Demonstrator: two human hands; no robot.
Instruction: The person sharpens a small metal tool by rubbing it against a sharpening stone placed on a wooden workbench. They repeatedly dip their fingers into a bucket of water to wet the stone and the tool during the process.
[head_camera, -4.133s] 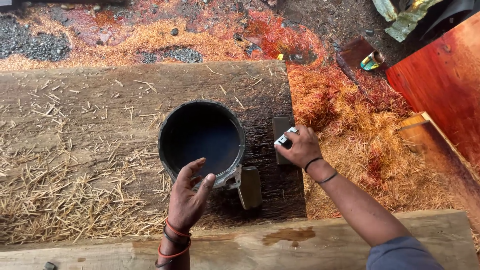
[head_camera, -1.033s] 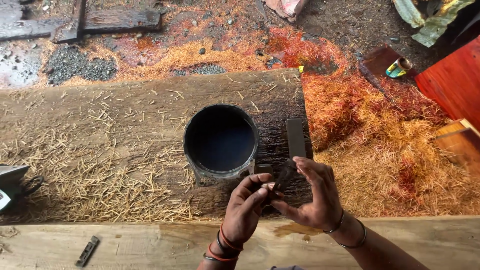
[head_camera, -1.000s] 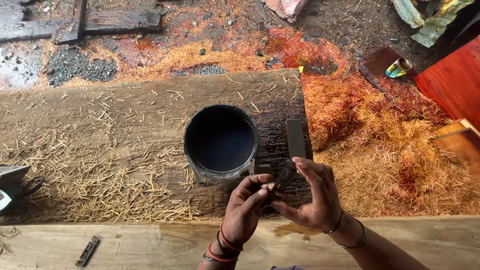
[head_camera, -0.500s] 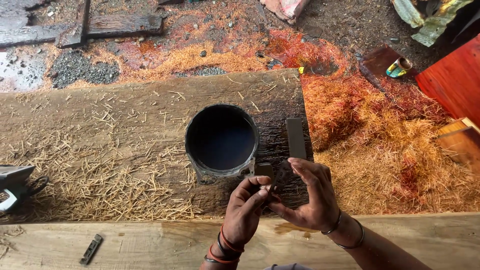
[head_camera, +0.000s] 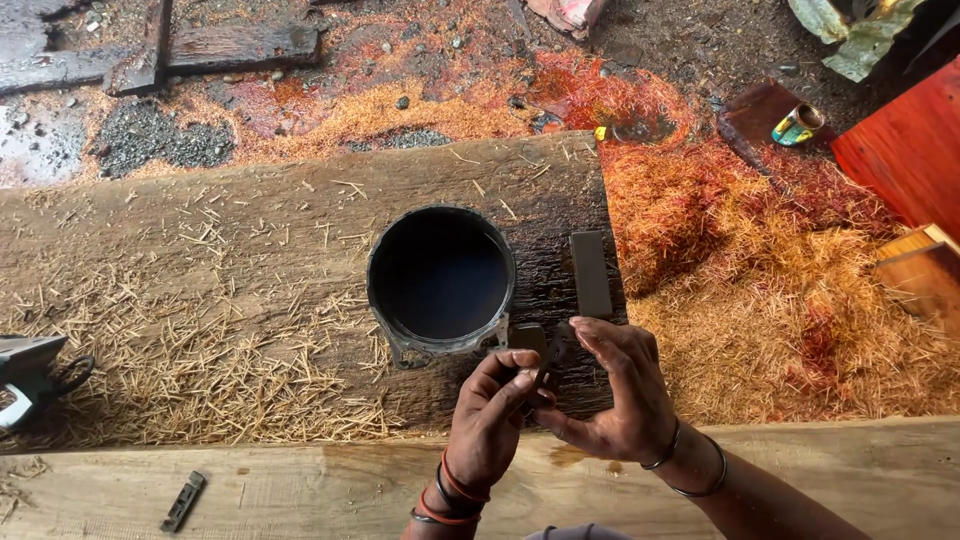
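Observation:
My left hand (head_camera: 490, 420) and my right hand (head_camera: 615, 395) meet just below a round tin of dark liquid (head_camera: 441, 277). Both hands pinch a small dark flat blade (head_camera: 548, 368) between their fingertips. The tin stands on a wide weathered plank (head_camera: 250, 260). A grey rectangular stone (head_camera: 590, 273) lies on the plank right of the tin, just above my right hand. My left wrist wears red and dark bands, my right wrist thin bangles.
Straw-like shavings cover the plank's left part. A paler plank (head_camera: 300, 490) runs along the bottom with a small metal piece (head_camera: 183, 501) on it. A power tool (head_camera: 25, 375) pokes in at the left edge. Orange sawdust (head_camera: 790, 290) and a red board (head_camera: 905, 150) lie right.
About four seconds ago my hands were apart, the right one by the stone. They have come together on the small blade. Over the last second they barely moved.

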